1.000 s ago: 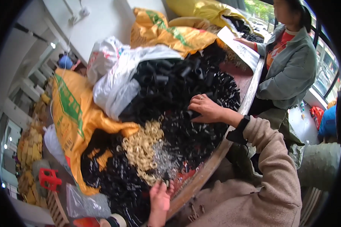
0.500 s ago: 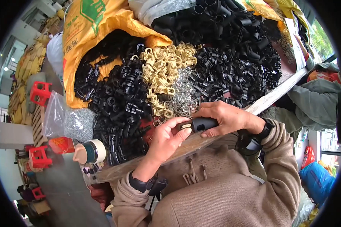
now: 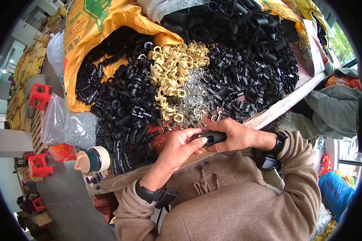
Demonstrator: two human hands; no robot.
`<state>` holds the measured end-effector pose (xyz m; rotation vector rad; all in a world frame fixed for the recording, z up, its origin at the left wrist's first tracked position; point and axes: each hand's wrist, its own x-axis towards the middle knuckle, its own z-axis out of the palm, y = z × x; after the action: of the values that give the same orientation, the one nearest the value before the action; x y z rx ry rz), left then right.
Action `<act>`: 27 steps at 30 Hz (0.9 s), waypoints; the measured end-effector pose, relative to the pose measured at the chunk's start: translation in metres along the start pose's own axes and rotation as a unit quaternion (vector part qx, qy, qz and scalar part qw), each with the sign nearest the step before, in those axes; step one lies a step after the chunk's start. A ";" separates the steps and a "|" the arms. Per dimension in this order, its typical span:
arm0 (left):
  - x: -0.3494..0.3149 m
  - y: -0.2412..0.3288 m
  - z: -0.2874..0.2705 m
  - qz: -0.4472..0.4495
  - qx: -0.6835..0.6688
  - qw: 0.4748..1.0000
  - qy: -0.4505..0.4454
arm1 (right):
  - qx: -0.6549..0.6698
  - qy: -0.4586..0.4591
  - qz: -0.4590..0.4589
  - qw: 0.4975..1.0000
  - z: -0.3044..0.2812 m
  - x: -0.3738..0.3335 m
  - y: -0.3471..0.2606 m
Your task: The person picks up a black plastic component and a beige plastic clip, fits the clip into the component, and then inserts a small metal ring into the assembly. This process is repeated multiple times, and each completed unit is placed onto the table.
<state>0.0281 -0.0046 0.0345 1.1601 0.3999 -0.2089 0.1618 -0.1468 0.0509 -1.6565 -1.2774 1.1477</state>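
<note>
Tube (image 3: 216,138): looks light, stiff, slick; grip its sides
Left hand (image 3: 178,150): pinching one end
Right hand (image 3: 240,135): clasping the other

Orange sack (image 3: 122,23), rear left of the worktop (image 3: 283,107): large dark characters (image 3: 73,38) down its side, smaller lettering (image 3: 79,17) above; more characters inside a green patch (image 3: 94,9), which the view's edge cuts off. Red packet (image 3: 62,153), far left: small pale marks, too blurred to read.
</note>
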 end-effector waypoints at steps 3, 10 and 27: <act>0.003 0.002 0.003 0.001 -0.046 0.999 0.001 | 0.002 -0.012 0.047 0.999 -0.001 0.001 0.000; 0.005 0.003 0.004 0.004 -0.129 0.991 0.030 | 0.025 0.007 -0.252 0.967 -0.002 0.008 0.014; 0.007 -0.006 0.015 0.057 -0.141 0.988 0.001 | 0.330 0.037 -0.158 0.930 0.011 0.001 0.017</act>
<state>0.0348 -0.0208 0.0317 0.9006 0.3516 -0.0479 0.1573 -0.1500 0.0312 -0.9468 -0.9179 1.1326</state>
